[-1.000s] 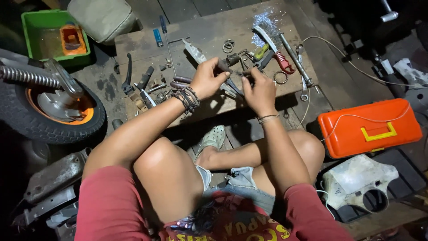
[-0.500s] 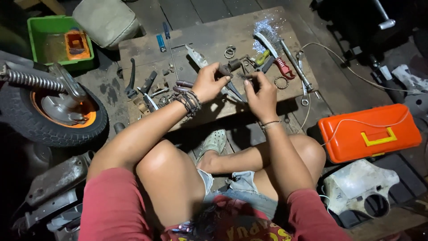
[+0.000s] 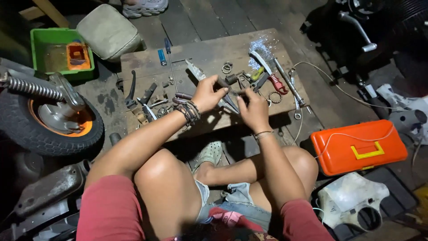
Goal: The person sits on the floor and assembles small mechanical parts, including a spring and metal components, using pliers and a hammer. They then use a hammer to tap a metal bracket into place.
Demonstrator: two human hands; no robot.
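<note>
A: Where the two hands meet above the wooden surface (image 3: 209, 58), what is being held?

B: A small dark metal part (image 3: 232, 92) is pinched between them. The left hand (image 3: 206, 94) is closed on its near end, and the right hand (image 3: 253, 110) is closed on the far end; the exact shape of the part cannot be told.

A: What has changed in the last second?

B: The hands have been kept together on the part, though they now sit a little lower and closer to the body. The work on it appears unfinished.

A: What lies around the grip?

B: Just beyond it, a wire brush (image 3: 267, 69) and springs (image 3: 227, 68) are laid. Left of it, loose tools (image 3: 147, 96) are scattered. Well to the right, an orange case (image 3: 359, 146) is set.
</note>
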